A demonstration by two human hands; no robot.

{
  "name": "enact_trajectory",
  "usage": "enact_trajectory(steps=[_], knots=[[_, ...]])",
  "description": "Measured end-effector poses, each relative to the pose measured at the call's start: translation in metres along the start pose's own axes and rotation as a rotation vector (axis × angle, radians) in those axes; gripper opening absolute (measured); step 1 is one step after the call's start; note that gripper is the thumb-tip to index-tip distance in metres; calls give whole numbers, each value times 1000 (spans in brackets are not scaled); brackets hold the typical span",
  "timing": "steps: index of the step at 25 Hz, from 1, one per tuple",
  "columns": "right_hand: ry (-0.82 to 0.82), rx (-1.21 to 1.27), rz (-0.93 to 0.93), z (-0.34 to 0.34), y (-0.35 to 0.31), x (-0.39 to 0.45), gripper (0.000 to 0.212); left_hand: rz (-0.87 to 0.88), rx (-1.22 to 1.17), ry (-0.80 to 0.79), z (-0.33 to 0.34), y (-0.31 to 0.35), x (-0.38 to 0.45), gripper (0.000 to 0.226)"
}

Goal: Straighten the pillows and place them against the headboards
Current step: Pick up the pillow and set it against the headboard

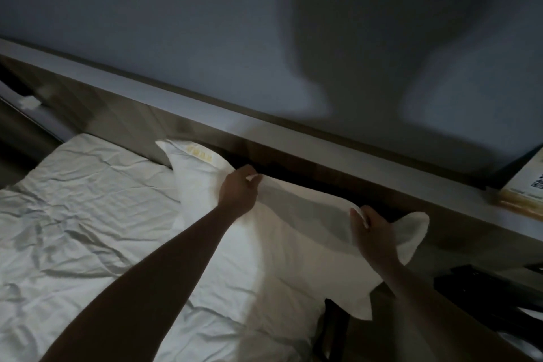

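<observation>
A white pillow (293, 247) lies at the head of the bed, its long top edge close to the wooden headboard (123, 114). My left hand (239, 188) pinches the pillowcase's top edge near the left end. My right hand (371, 232) grips the same edge near the right end, where a loose corner flap sticks out. A yellowish label shows on the pillow's far left corner. The pillow's lower right corner hangs past the mattress edge.
A rumpled white sheet (73, 229) covers the mattress to the left. A grey ledge (264, 114) runs along the headboard top below the wall. A printed card or box (526, 185) sits on the ledge at right. Dark furniture (484, 297) stands beside the bed.
</observation>
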State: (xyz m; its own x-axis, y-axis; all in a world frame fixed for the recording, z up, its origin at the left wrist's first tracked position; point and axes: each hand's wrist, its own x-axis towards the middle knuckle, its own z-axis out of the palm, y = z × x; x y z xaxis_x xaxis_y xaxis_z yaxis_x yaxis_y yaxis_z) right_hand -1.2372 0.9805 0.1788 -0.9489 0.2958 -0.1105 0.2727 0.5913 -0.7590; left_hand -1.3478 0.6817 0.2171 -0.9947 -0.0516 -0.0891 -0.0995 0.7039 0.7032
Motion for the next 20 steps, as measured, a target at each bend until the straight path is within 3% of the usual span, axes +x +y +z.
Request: enact_trajectory(steps=[3, 5, 8, 10, 13, 15, 20], knots=[[-56, -156, -2, -12, 22, 5, 15, 41, 14, 31, 16, -11, 0, 16], [-66, -220, 10, -18, 37, 7, 34, 30, 52, 62, 19, -22, 0, 36], [-60, -321, 47, -17, 46, 9, 57, -225, 119, 28, 21, -38, 6, 56], [-114, -369, 59, -9, 37, 12, 65, -440, 135, -129, 23, -34, 11, 69], [-189, -430, 57, 6, 29, 20, 72, -637, -41, -281, 30, -20, 15, 72], [-239, -517, 39, 11, 32, 26, 62, -708, -149, -280, 38, -18, 17, 76], [-233, -339, 33, -1, 33, 31, 31, -613, -97, -146, 49, -22, 18, 43]])
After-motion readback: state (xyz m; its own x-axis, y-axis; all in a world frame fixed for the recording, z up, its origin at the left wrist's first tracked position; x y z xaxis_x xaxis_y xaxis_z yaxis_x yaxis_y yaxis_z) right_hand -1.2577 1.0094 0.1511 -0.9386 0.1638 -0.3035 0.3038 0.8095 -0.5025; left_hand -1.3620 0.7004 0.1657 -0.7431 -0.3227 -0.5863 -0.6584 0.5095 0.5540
